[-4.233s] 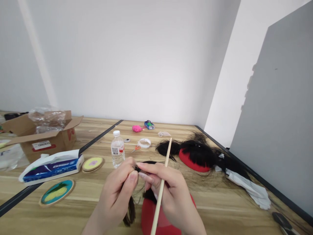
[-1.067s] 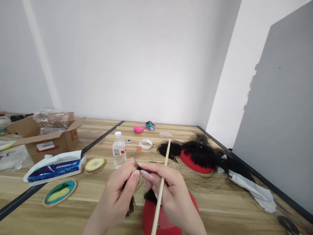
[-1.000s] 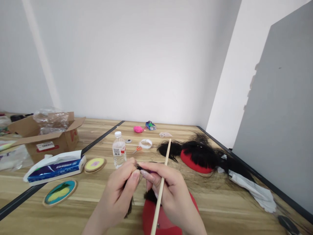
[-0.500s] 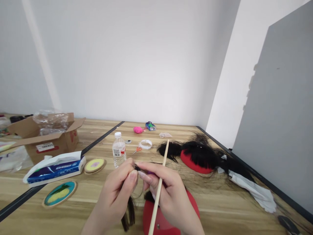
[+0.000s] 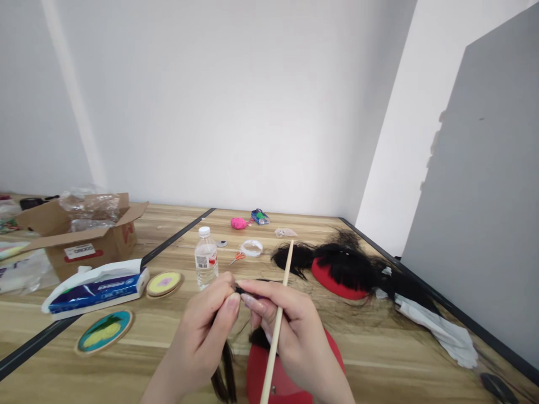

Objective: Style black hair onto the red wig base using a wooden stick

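Observation:
My left hand is closed in a pinch on a lock of dark hair, whose ends hang below the palm. Fingertip to fingertip with it, my right hand is also closed, pinching at the top of the lock; a bit of purple shows there, too small to name. A long pale wooden stick runs through my right hand, slanting up past the index finger. Underneath sits a red dome-shaped form with a small tuft of black hair, partly hidden by my hands.
Ahead right lies a red form with black hair, beside white tissue. A water bottle, scissors and a tape roll stand ahead. Leftward are a tissue pack, two embroidery hoops and a cardboard box.
Both hands stay nearly in place, fingertips still together. The hanging hair ends have swung slightly, and the whole view has shifted a little.

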Demonstrator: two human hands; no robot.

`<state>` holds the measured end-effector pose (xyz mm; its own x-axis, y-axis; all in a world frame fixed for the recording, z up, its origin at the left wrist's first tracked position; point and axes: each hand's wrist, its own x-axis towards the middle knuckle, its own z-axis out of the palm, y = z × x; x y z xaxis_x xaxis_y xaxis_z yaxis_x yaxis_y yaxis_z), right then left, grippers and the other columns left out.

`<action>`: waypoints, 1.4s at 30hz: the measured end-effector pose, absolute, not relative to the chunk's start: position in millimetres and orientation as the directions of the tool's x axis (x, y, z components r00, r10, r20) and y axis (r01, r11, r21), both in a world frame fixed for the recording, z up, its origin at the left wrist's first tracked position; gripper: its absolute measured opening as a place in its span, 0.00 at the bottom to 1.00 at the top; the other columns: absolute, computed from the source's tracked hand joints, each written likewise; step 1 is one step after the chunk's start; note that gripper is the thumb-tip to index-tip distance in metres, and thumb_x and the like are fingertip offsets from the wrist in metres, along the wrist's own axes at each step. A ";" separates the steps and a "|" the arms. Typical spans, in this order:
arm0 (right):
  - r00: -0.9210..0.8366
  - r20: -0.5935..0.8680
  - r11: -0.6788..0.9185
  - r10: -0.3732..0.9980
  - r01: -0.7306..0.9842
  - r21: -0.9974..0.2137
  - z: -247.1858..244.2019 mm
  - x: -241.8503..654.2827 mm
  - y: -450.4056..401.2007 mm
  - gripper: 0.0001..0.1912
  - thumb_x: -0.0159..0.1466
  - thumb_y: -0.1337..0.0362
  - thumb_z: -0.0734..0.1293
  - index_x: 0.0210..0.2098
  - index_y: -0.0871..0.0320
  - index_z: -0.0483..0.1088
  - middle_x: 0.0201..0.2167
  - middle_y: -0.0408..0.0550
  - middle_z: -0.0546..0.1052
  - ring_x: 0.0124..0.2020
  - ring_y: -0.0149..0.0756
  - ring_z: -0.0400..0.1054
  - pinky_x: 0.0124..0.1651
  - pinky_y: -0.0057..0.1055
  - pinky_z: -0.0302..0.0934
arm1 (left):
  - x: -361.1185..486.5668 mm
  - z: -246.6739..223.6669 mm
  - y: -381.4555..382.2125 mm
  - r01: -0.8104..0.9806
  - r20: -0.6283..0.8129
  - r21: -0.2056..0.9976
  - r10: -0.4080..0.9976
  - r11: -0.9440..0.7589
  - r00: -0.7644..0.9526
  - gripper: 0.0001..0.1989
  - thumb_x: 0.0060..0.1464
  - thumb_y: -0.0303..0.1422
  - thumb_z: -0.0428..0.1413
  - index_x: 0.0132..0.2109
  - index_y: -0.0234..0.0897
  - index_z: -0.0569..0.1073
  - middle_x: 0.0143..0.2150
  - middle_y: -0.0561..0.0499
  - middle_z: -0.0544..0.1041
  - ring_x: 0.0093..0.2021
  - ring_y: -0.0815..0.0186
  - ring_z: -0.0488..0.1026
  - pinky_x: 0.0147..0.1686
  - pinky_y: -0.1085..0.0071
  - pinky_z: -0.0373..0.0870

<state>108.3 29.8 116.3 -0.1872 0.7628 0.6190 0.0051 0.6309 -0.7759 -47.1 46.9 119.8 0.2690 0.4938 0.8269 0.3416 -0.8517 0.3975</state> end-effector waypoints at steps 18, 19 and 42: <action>-0.181 0.598 0.599 0.781 -0.059 -0.799 112.7 102.3 35.5 0.14 0.67 0.64 0.63 0.50 0.46 0.74 0.28 0.41 0.74 0.28 0.28 0.67 0.34 0.24 0.63 | -52.5 117.2 53.0 0.308 0.787 0.482 0.560 -0.820 0.260 0.15 0.63 0.26 0.44 0.27 0.39 0.63 0.25 0.55 0.60 0.25 0.70 0.60 0.25 0.74 0.58; -0.180 0.596 0.595 0.783 -0.066 -0.801 112.4 102.4 36.4 0.14 0.67 0.64 0.63 0.51 0.45 0.73 0.28 0.41 0.73 0.28 0.28 0.67 0.35 0.24 0.63 | -52.8 117.2 53.9 0.310 0.779 0.490 0.569 -0.815 0.264 0.15 0.63 0.27 0.44 0.27 0.38 0.63 0.25 0.55 0.61 0.25 0.70 0.61 0.25 0.74 0.58; 0.145 0.450 0.423 0.881 0.186 -0.887 114.5 151.0 44.2 0.23 0.62 0.54 0.67 0.56 0.52 0.69 0.51 0.49 0.76 0.50 0.40 0.71 0.51 0.32 0.66 | -40.9 127.9 47.4 -0.794 0.421 0.600 0.882 -0.095 0.212 0.18 0.58 0.34 0.56 0.21 0.36 0.67 0.18 0.55 0.59 0.23 0.69 0.60 0.27 0.71 0.65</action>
<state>151.0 44.2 114.5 0.1449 0.8810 0.4504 0.1858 0.4228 -0.8869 -40.9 47.4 127.9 0.2125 0.8820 0.4206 -0.7941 -0.0949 0.6003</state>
